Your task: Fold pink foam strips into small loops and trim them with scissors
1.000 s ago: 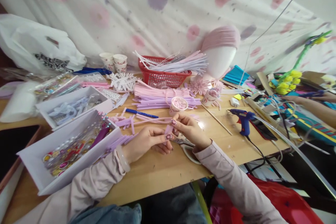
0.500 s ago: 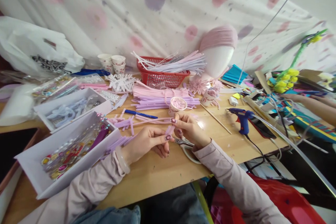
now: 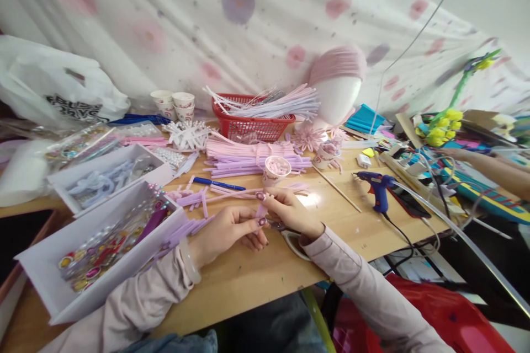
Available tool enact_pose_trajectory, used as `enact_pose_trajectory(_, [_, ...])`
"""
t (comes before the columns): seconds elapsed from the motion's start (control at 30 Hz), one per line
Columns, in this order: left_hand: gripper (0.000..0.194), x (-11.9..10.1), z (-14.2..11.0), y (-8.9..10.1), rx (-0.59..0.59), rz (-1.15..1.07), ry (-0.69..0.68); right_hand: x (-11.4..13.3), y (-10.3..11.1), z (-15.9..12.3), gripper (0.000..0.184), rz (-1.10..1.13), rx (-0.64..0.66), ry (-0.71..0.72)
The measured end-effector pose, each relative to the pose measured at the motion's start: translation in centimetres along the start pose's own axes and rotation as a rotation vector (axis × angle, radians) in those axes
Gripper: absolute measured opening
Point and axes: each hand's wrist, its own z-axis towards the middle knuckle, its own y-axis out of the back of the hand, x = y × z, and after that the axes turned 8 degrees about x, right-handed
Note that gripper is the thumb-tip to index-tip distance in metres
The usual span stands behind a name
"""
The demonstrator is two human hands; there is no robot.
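My left hand [image 3: 229,230] and my right hand [image 3: 292,212] meet over the front of the table, fingertips almost touching. A short pale-lilac pipe cleaner piece [image 3: 261,210] is pinched between them, partly hidden by the fingers. Behind and under my right hand lie scissors [image 3: 295,244], partly covered by the wrist. Just beyond the hands stands a paper cup [image 3: 273,177] of small pink bits. To its left, a blue pen [image 3: 218,184] lies above loose pink and lilac pipe cleaners [image 3: 194,197].
White boxes [image 3: 103,292] with beads and trims stand at left. A bundle of pipe cleaners [image 3: 256,155], a red basket [image 3: 252,128] and a mannequin head [image 3: 337,94] are behind. A glue gun [image 3: 379,187], stick [image 3: 337,190] and another person's arm [image 3: 488,165] are at right.
The view has shifted slightly. My two hands stay together, with the right fingers now higher on the lilac piece and bent over it.
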Motion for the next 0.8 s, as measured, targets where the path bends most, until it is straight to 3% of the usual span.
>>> enact_pose_trajectory(0.17, [0.028,-0.3,0.1,-0.1,0.027,0.023,-0.031,0.2,-0.2,0.1,0.043,-0.133,0.054,0.108])
enact_pose_trajectory(0.27, [0.029,-0.3,0.0,0.0,0.042,0.036,-0.052,0.3,-0.4,0.1,0.046,-0.121,0.116,0.091])
enact_pose_trajectory(0.4, [0.028,-0.3,0.1,0.1,0.067,0.023,-0.042,0.1,-0.2,0.0,0.040,-0.009,0.065,0.035])
enact_pose_trajectory(0.53, [0.031,-0.2,0.1,0.1,0.004,0.077,-0.037,-0.4,0.1,0.0,0.037,0.100,0.037,-0.008])
enact_pose_trajectory(0.8, [0.021,-0.3,-0.3,0.0,-0.133,0.405,-0.086,-1.0,0.0,0.1,0.030,0.294,0.014,-0.060])
